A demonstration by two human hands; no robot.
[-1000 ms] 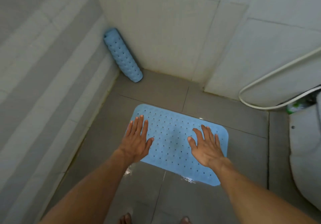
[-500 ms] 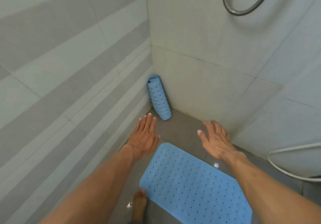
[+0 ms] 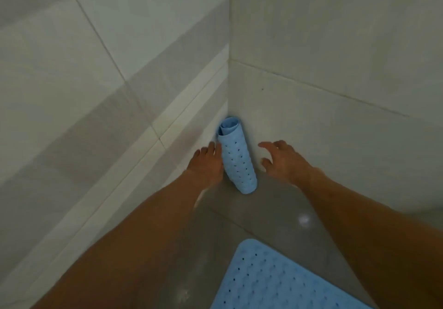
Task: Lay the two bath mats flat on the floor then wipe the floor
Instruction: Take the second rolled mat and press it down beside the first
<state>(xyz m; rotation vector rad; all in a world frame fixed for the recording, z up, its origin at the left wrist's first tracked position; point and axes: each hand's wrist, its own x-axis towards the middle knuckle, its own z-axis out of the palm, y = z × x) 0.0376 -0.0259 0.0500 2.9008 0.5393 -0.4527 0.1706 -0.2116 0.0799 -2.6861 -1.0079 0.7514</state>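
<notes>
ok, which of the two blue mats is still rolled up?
The rolled mat leaning in the wall corner, between both hands. The other mat lies flat on the floor, bottom of frame.

Dim, soft, motion-blurred view with wide-angle bending and one glare spot on the wet floor [image 3: 304, 220].

Two blue bath mats: one rolled mat [image 3: 237, 157] standing in the corner, one flat mat [image 3: 282, 282] on the floor. Two hands: left hand [image 3: 206, 165], right hand [image 3: 285, 160].

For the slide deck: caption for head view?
Both hands reach for rolled mat in corner; flat mat already down.
</notes>
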